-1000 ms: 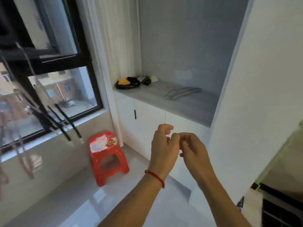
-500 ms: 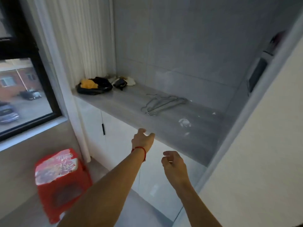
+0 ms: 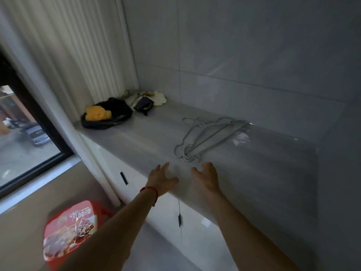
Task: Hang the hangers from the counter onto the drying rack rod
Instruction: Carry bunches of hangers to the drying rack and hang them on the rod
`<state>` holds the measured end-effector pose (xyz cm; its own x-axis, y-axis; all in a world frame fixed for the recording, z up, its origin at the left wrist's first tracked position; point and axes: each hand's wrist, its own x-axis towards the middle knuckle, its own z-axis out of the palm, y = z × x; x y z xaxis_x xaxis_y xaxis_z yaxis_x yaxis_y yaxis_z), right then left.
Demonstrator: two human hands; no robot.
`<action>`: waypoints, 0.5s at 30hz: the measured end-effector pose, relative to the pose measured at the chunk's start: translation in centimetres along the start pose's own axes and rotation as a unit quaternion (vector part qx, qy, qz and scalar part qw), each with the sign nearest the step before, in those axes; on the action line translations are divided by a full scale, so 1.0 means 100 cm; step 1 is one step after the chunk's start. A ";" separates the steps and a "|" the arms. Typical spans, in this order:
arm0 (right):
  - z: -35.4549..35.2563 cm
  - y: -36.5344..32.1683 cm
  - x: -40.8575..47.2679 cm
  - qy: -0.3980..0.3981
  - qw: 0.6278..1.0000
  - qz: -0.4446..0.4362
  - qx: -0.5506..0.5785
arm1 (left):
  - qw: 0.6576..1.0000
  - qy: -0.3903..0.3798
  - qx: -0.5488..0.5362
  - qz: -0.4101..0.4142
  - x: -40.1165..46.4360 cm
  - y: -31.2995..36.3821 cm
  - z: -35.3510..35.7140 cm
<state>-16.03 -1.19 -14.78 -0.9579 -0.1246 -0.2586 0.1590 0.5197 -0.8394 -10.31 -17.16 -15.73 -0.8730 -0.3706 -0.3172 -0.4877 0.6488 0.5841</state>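
A small pile of grey wire hangers lies flat on the grey stone counter, hooks pointing toward the front edge. My left hand, with a red string on its wrist, hovers over the counter's front edge with fingers spread and empty. Beside it, my right hand is also empty with relaxed fingers, its tips just short of the hanger hooks. The drying rack rod is out of view.
A black bag with a yellow object and a heap of light cloths sit at the counter's far left. White cabinet doors run below. A red plastic stool stands on the floor by the window.
The view has swung from the window toward the counter and drawn closer. Both hands have parted, opened, and reached forward over the counter edge toward the hangers.
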 end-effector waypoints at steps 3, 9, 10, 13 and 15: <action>0.016 -0.008 0.041 0.035 0.998 0.028 -0.048 | 0.999 -0.011 0.032 0.006 0.040 0.001 -0.010; 0.043 -0.036 0.112 0.070 0.982 0.082 -0.154 | 0.987 -0.024 0.156 0.027 0.128 0.000 -0.023; 0.047 -0.040 0.121 0.073 0.979 0.095 -0.166 | 0.985 -0.028 0.169 0.034 0.141 0.001 -0.024; 0.058 -0.047 0.145 0.082 0.958 0.132 -0.242 | 0.975 -0.070 0.207 0.045 0.170 0.000 -0.020; 0.065 -0.052 0.156 0.095 0.943 0.155 -0.279 | 0.964 -0.080 0.250 0.048 0.176 -0.004 -0.011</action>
<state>-30.23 -11.34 -17.54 -0.9203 0.2311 -0.3156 0.3375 0.8770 -0.3420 -25.49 -24.65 -20.76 -0.8858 -0.2114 -0.4132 -0.3135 0.9289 0.1969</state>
